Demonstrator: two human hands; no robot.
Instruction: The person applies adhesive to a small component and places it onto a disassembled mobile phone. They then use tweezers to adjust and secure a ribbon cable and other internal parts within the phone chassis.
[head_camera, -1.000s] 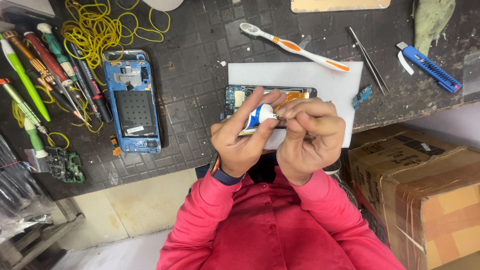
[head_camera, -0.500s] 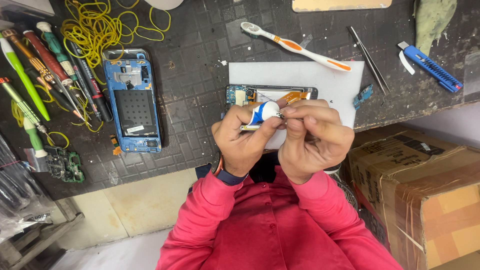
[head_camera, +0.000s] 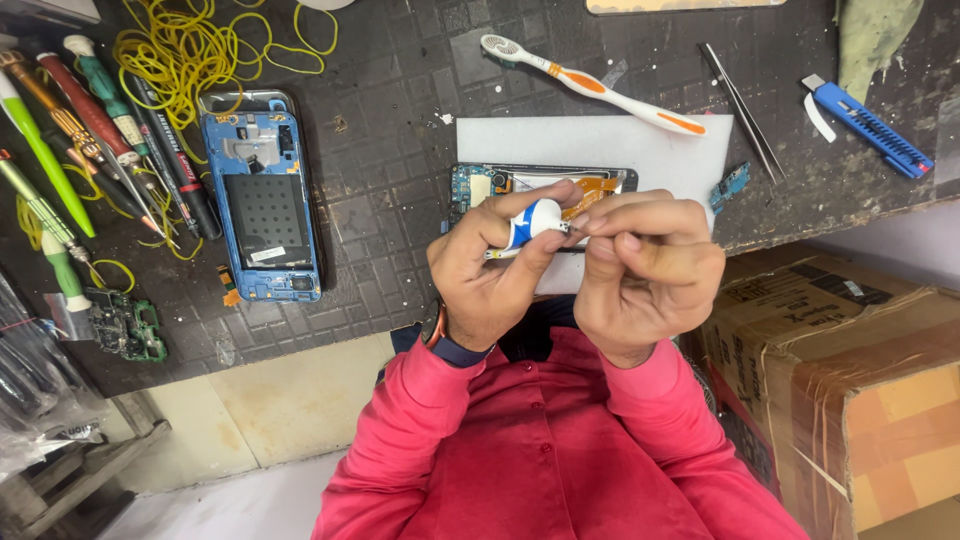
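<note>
Dark and grid-marked, the tabletop (head_camera: 400, 200) carries a white sheet (head_camera: 600, 140) near its front edge, with an opened phone (head_camera: 500, 182) lying on it. My left hand (head_camera: 485, 265) grips a small white-and-blue tube (head_camera: 530, 218) just above that phone, while my right hand (head_camera: 645, 275) has its fingers (head_camera: 600, 222) pinched at the tube's tip. Toward the left edge lie a blue phone frame (head_camera: 262, 195) and screwdrivers (head_camera: 90, 120); a toothbrush (head_camera: 590, 85) rests beyond the sheet.

Repair workshop: opened phone (head_camera: 262, 195), screwdrivers (head_camera: 95, 130)
</note>
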